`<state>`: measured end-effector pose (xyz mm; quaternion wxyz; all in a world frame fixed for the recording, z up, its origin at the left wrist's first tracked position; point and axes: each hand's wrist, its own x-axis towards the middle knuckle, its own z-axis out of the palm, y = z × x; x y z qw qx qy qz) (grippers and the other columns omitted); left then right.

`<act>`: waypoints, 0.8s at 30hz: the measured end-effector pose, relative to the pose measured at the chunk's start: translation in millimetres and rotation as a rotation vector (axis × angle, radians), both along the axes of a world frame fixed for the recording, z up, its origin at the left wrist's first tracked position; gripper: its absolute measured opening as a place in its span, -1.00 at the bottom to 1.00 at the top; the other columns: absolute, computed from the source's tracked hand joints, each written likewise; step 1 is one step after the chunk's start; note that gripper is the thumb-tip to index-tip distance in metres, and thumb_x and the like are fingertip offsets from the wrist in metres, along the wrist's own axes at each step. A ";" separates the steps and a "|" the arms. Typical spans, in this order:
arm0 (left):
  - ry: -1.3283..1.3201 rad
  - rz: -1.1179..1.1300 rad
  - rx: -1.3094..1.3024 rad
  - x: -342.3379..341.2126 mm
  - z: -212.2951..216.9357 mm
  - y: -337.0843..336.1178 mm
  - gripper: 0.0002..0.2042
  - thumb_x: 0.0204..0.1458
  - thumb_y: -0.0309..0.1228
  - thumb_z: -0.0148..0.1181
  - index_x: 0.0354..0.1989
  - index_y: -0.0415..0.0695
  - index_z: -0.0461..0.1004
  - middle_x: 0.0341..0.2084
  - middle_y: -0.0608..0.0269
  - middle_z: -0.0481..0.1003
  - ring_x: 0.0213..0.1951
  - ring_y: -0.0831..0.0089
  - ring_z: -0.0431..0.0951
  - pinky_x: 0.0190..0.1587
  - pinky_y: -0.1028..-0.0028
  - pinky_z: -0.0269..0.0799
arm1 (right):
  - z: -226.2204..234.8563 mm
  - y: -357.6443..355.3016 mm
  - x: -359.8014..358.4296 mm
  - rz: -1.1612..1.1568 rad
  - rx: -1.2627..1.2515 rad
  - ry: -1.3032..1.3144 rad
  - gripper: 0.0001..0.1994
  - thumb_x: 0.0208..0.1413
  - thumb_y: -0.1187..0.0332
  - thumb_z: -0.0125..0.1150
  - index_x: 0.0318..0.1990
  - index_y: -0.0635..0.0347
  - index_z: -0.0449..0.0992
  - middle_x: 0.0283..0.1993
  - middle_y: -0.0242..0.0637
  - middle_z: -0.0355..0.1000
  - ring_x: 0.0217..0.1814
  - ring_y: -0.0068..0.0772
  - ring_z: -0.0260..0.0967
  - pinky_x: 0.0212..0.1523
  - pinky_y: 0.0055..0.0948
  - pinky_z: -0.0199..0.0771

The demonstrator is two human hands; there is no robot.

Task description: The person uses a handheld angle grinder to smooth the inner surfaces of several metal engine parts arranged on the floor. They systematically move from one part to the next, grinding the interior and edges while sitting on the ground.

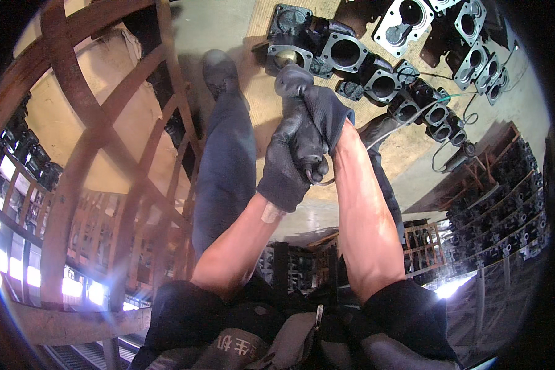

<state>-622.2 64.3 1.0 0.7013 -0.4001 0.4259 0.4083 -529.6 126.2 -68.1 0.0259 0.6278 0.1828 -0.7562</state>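
Both of my hands wear dark gloves and are closed around a black corded power tool (307, 150), which looks like a grinder. My left hand (282, 169) grips its rear body, where the cable comes out. Farther forward, my right hand (328, 117) wraps round the tool near its rounded head. That head is over the near edge of a black metal casting (271, 57) with a square machined flange. A brass-coloured round surface (285, 58) shows in the flange opening; whether it belongs to the tool or the casting I cannot tell. The working tip is hidden.
Several castings with bored flanges (345, 52) lie to the right on cardboard (364, 114). A rusty metal lattice (98, 123) stands close on my left. The grey cable (401, 126) trails right across the floor. Stacked castings (505, 209) fill racks at the right.
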 end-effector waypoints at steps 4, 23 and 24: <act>0.005 0.017 -0.050 1.2 11.9 -2.9 -0.64 0.11 -0.11 0.00 -0.10 -0.13 0.35 -0.43 0.18 0.48 -0.64 0.35 0.48 -0.73 0.39 0.45 | 12.3 1.6 -1.5 0.124 -0.032 -0.051 -0.72 0.10 0.28 0.06 -0.29 0.38 0.53 -0.42 -0.36 0.44 -0.40 -0.61 0.32 -0.44 -0.50 0.36; 0.003 0.002 0.023 0.3 -15.5 6.2 -0.68 0.13 -0.12 -0.03 -0.13 -0.11 0.35 -0.51 0.23 0.47 -0.71 0.39 0.44 -0.77 0.46 0.40 | 11.8 15.7 -11.6 -0.250 -0.124 -0.019 -0.71 -0.04 0.23 0.24 -0.20 0.22 0.55 -0.36 -0.37 0.42 -0.43 -0.54 0.33 -0.41 -0.54 0.36; 0.014 0.032 0.040 4.5 -23.4 1.9 -0.69 0.13 -0.13 -0.03 -0.13 -0.11 0.35 -0.50 0.23 0.47 -0.71 0.39 0.44 -0.77 0.46 0.40 | 11.6 16.8 -12.5 -0.284 -0.107 0.010 -0.71 -0.05 0.24 0.26 -0.21 0.22 0.55 -0.36 -0.37 0.42 -0.44 -0.54 0.32 -0.41 -0.55 0.36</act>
